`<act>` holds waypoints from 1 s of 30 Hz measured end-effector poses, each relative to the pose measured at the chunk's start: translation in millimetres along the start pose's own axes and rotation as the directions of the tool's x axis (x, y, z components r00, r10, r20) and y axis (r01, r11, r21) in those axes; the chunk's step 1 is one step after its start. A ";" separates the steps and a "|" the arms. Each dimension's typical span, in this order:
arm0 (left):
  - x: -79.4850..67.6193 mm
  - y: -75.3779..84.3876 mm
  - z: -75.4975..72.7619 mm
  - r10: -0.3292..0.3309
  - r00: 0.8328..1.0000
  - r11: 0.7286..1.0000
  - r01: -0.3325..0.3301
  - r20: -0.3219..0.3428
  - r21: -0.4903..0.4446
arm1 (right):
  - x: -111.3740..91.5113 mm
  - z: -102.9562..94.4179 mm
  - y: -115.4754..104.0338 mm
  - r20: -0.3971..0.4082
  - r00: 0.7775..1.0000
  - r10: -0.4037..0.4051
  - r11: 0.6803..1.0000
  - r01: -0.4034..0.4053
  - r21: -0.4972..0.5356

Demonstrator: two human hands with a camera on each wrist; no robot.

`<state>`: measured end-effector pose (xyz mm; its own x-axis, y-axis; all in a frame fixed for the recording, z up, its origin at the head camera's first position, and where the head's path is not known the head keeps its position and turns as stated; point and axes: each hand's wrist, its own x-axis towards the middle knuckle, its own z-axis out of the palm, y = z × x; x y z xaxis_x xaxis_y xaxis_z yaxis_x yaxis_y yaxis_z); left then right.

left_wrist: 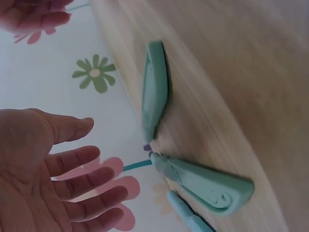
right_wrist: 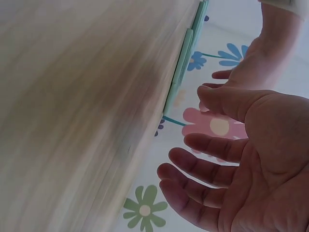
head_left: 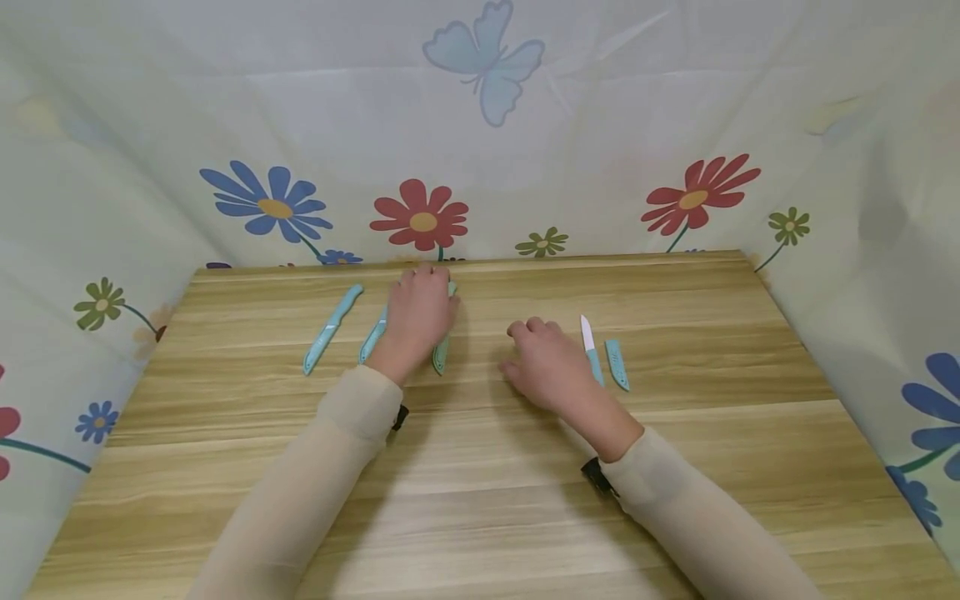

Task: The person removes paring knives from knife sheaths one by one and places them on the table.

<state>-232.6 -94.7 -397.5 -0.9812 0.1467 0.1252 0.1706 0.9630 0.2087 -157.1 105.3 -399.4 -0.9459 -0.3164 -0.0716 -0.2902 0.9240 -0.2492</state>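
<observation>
Cream sleeves rise from the frame's lower edge. Left of centre, two blue sheathed knives and a green sheathed knife lie spaced out, probably for easy picking; right of centre, a bare-bladed knife sits beside a blue sheath, seemingly as a pair. My left hand hovers above the green one, fingers apart, empty; my right hand, loosely spread, also holds nothing.
</observation>
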 end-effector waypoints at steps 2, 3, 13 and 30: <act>5.1 -2.6 1.8 0.001 1.000 1.000 -0.001 0.008 0.002 | 1.5 0.8 -2.5 0.002 1.000 0.002 1.000 -0.002 -0.010; 7.5 -3.6 2.4 0.003 1.000 1.000 -0.003 0.012 0.007 | 2.3 1.1 -3.5 0.003 1.000 0.003 1.000 -0.002 -0.015; 31.0 -9.8 4.8 -0.022 0.997 0.999 0.019 0.079 0.032 | 8.1 4.5 -12.2 -0.003 1.000 -0.014 1.000 0.014 0.002; 54.6 -4.4 19.6 -0.120 0.974 0.986 0.094 0.194 0.139 | 21.0 11.8 -27.4 0.031 0.999 -0.018 0.999 0.019 -0.030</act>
<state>-288.7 -86.5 -410.6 -0.9933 0.0706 -0.0911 0.0632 0.9946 0.0824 -167.3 70.8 -405.5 -0.9356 -0.3393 -0.0976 -0.3120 0.9239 -0.2213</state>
